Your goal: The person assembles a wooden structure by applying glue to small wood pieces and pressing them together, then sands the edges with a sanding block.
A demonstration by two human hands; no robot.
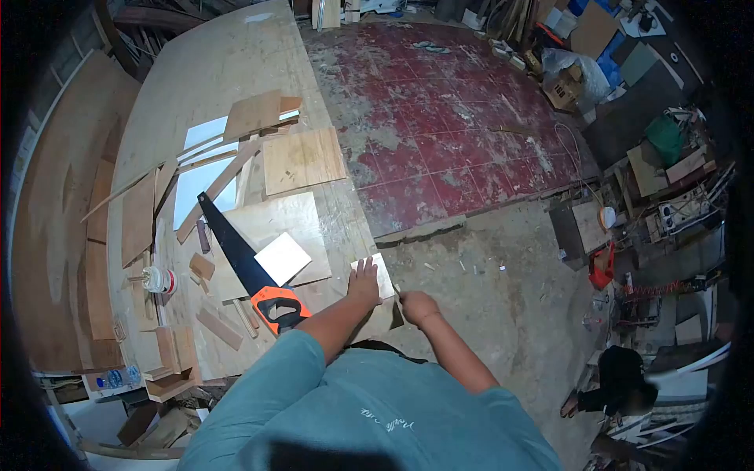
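The right hand (419, 306) is closed in a fist around something thin and too small to identify, at the tabletop (228, 71) edge, while the left hand (364, 281) lies open and flat, fingers spread, pressing on a small light wood piece (380, 275) at the near corner. Just left of it a handsaw (245, 263) with an orange handle rests on a plywood sheet (302, 220) beside a white square tile (283, 259); farther off lie plywood offcuts (302, 159) and strips
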